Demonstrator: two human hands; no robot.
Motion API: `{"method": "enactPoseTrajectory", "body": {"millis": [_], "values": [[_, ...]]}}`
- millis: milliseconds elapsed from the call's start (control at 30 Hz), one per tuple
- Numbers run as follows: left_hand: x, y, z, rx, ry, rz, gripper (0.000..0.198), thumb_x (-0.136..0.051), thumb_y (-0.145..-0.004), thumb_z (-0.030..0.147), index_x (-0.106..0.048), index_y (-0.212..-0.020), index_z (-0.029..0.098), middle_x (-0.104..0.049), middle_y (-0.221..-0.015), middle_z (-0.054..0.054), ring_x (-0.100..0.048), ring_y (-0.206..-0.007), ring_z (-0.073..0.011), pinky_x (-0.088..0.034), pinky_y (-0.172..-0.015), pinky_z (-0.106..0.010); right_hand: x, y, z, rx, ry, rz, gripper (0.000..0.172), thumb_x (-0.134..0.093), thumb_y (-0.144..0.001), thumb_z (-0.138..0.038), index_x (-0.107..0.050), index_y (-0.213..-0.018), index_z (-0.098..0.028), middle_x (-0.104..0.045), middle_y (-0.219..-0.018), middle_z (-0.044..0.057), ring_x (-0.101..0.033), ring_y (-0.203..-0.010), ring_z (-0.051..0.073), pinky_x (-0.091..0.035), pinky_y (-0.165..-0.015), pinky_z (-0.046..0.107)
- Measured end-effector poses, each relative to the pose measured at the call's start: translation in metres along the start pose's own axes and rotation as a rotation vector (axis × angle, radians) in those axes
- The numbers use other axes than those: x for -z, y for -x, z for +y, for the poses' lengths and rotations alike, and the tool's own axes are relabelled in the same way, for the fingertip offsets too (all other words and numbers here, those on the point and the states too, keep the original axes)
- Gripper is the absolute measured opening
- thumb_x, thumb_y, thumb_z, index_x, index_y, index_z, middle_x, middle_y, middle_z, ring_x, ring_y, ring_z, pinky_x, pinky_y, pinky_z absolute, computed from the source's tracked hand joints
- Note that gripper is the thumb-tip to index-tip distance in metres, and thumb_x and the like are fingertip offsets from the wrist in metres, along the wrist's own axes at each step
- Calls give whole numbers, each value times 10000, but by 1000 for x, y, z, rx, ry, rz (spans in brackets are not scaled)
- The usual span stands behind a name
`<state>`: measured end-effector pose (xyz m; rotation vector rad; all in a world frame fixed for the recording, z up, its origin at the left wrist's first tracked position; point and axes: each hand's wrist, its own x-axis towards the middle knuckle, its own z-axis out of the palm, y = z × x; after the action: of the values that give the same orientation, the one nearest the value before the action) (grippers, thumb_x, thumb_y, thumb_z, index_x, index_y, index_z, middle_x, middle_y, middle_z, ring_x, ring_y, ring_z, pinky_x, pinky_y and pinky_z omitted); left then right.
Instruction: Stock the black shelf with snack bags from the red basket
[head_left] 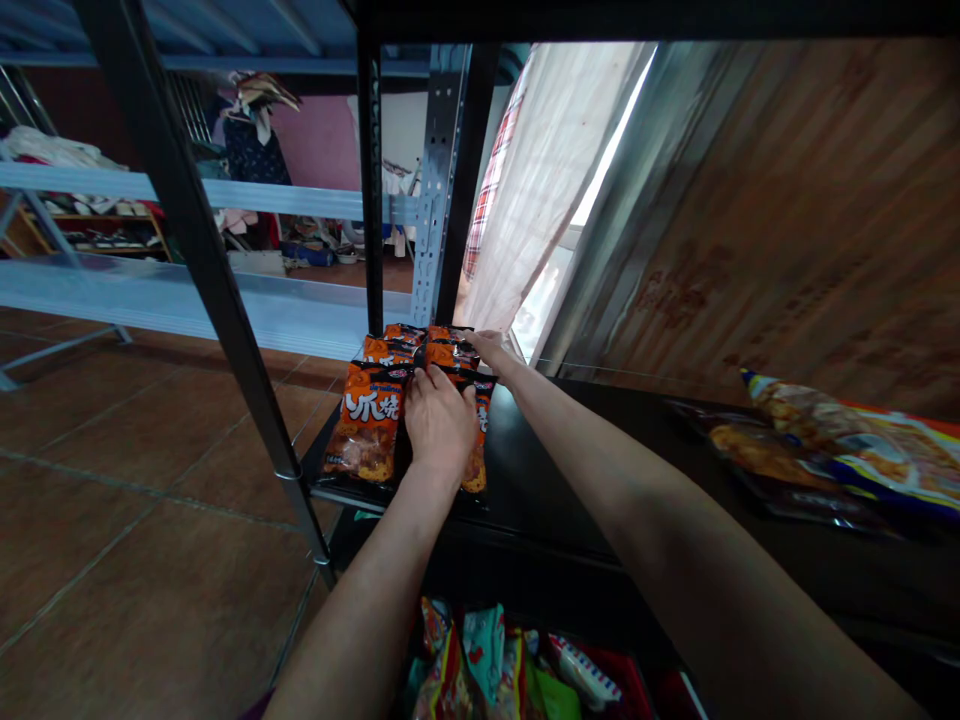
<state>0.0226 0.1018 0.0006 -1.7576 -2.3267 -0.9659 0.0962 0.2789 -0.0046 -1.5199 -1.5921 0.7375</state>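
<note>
Packs (364,430) stand in two rows on the shelf (517,465); I judge the arranging well advanced.
Nearest me, to the right, bags (892,455) lie on the same shelf, well apart from the rows; nearer the corner, I find a front pair of packs with more lined up behind each, so both rows read as formed, and whether any straightening is left I cannot tell. The left hand (441,420) lies over the front right pack, fingers slightly bent and loosely spread; its grip, if any, I cannot confirm. Farther back, the right hand (493,352) reaches flat, fingers extended, along the rear packs' right side, apparently touching; I see nothing held.
</note>
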Motion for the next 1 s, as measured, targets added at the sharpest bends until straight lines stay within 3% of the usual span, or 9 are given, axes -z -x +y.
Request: {"method": "enactPoseTrajectory", "body": {"millis": [100, 200, 333, 433, 500, 667, 867, 1000], "values": [[24, 8, 1, -145, 41, 27, 297, -402, -913, 278, -630, -1014, 115, -671, -1027, -147, -646, -940, -235, -478, -831, -327, 10, 11, -22, 132, 141, 115, 269, -535, -818, -388, -695, -868, -177, -713, -901, 79, -653, -890, 215, -485, -781, 313], [50, 0, -19, -214, 156, 151, 319, -351, -928, 248, -642, -1010, 147, -678, -1033, -108, -628, -988, -211, -458, -887, -315, 19, 25, -46, 308, 190, 143, 253, -488, -836, -319, -697, -913, -200, -703, -990, 68, -631, -965, 221, -462, -861, 349], [62, -24, -70, 63, 168, 188, 393, -387, -903, 292, -582, -1172, 83, -622, -1188, -176, -573, -1119, -276, -424, -960, -377, 20, 57, -68, 445, 34, 61, 262, -490, -840, -285, -682, -994, -193, -693, -1016, 59, -622, -967, 200, -448, -913, 366], [55, -32, -100, 164, 157, 61, 504, -407, -888, 360, -509, -1246, 20, -563, -1260, -239, -527, -1189, -310, -392, -997, -385, 4, 96, -70, 337, -159, -97, 292, -497, -846, -297, -659, -1063, -188, -691, -1028, 66, -625, -967, 198, -457, -913, 384], [49, -32, -110, 199, 184, -32, 542, -422, -873, 418, -493, -1259, 43, -571, -1252, -237, -540, -1176, -319, -407, -974, -387, -12, 126, -68, 276, -217, -192, 308, -525, -830, -288, -649, -1095, -191, -683, -1068, 73, -616, -1003, 209, -445, -938, 398], [38, -38, -121, 349, 246, -166, 574, -460, -832, 474, -506, -1252, 84, -596, -1234, -222, -562, -1150, -326, -438, -907, -382, -47, 179, -65, 107, -269, -236, 456, -535, -793, -265, -561, -1244, -200, -616, -1224, 67, -552, -1144, 214, -387, -1018, 373], [31, -47, -126, 349, 488, -226, 315, -502, -805, 348, -680, -985, 161, -724, -971, -89, -672, -888, -219, -470, -680, -248, -69, 183, -64, -65, -388, -147, 587, -576, -734, -256, -467, -1311, -270, -626, -1205, 31, -567, -1114, 205, -399, -998, 363], [26, -52, -129, 405, 446, -187, 310, -543, -751, 347, -684, -958, 165, -722, -966, -99, -673, -860, -225, -467, -646, -256, -79, 176, -61, -112, -455, -100, 654, -578, -706, -259, -408, -1338, -259, -627, -1199, 39, -569, -1112, 207, -397, -994, 365]]}}
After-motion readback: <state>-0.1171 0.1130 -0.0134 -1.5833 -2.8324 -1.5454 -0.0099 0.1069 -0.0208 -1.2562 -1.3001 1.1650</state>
